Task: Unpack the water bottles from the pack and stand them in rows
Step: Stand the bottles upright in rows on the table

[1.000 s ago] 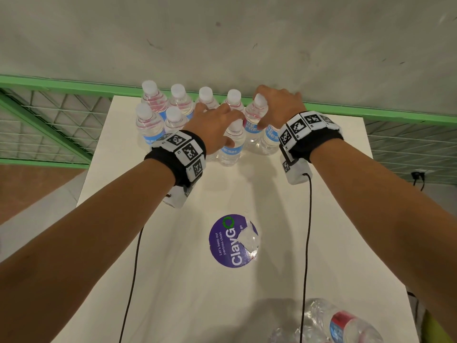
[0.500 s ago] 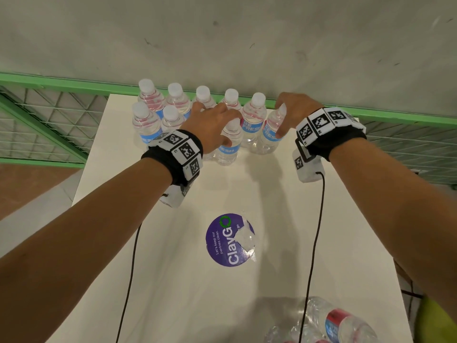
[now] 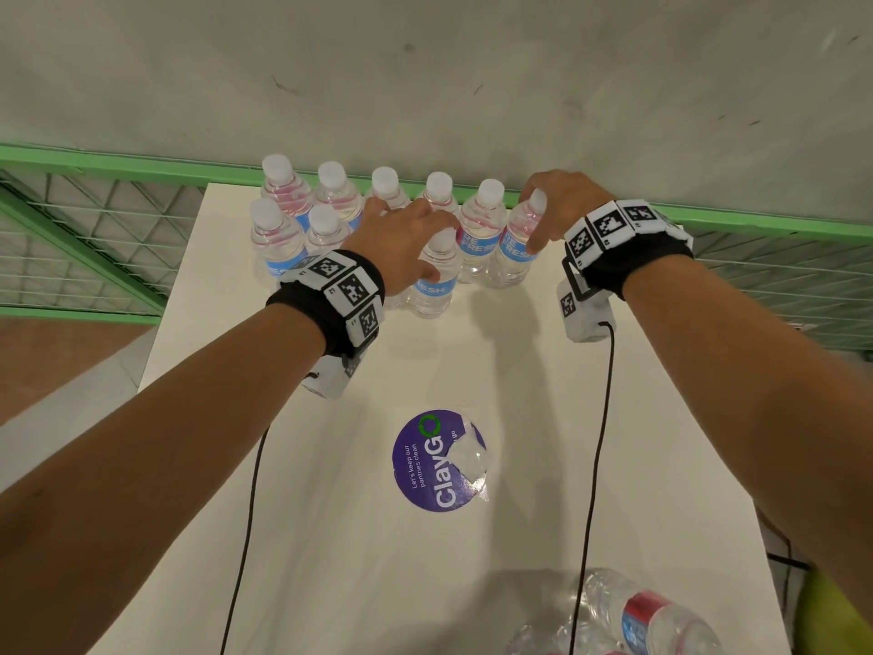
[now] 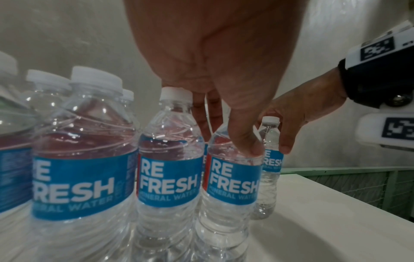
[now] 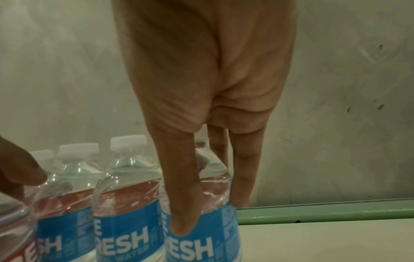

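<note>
The water bottles (image 3: 330, 215) stood upright in two rows at the counter's (image 3: 330, 536) far edge. The right hand (image 3: 560, 200) had its grip clamped on the end bottle (image 3: 517, 248); the left hand (image 3: 401, 238) pinched a front bottle (image 3: 432, 286).

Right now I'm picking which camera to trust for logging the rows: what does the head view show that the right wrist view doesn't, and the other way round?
Only the head view shows the purple ClayGo sticker, the bottles still lying in the torn pack at the near table edge, and the front row under the left hand.

Only the right wrist view shows the right hand's thumb pressed against the end bottle's blue label, with fingers behind it.

Both show the right hand holding the end bottle of the back row, neighbouring Refresh bottles and the green rail.
</note>
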### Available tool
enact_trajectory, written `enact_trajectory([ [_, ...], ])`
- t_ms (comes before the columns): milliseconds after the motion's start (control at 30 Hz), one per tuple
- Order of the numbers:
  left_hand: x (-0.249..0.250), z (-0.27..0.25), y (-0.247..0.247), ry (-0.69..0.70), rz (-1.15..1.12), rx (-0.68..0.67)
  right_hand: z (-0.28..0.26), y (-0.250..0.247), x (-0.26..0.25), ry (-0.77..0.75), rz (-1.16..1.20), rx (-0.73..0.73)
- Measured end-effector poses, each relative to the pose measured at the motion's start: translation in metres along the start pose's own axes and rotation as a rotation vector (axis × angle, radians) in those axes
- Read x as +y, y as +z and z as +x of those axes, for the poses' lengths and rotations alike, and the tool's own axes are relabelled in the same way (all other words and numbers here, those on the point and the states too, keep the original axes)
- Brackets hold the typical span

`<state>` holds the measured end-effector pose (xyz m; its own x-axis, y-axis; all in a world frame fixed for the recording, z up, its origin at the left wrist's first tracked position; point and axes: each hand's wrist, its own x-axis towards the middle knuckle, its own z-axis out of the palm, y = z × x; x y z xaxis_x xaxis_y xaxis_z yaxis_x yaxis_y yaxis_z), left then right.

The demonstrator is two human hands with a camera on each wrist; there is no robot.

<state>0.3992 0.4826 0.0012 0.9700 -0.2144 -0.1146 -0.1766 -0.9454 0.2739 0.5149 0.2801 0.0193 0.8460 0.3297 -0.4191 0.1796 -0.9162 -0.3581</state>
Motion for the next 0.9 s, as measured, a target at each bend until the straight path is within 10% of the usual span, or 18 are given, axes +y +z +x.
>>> enact_trajectory([
  [333, -0.004, -0.009, 0.001, 0.032, -0.012, 0.011, -0.023, 0.003, 0.01, 0.019, 0.027, 0.078],
  [700, -0.03, -0.099, 0.007, -0.029, -0.122, 0.411, -0.185, 0.016, 0.004, -0.023, 0.035, 0.1],
  [800, -0.021, -0.148, 0.027, -0.063, -0.173, 0.369, -0.241, 0.037, -0.001, -0.069, 0.042, -0.069],
  [900, -0.001, -0.202, 0.05, -0.093, -0.27, 0.055, -0.291, 0.06, -0.007, -0.066, 0.045, -0.252],
])
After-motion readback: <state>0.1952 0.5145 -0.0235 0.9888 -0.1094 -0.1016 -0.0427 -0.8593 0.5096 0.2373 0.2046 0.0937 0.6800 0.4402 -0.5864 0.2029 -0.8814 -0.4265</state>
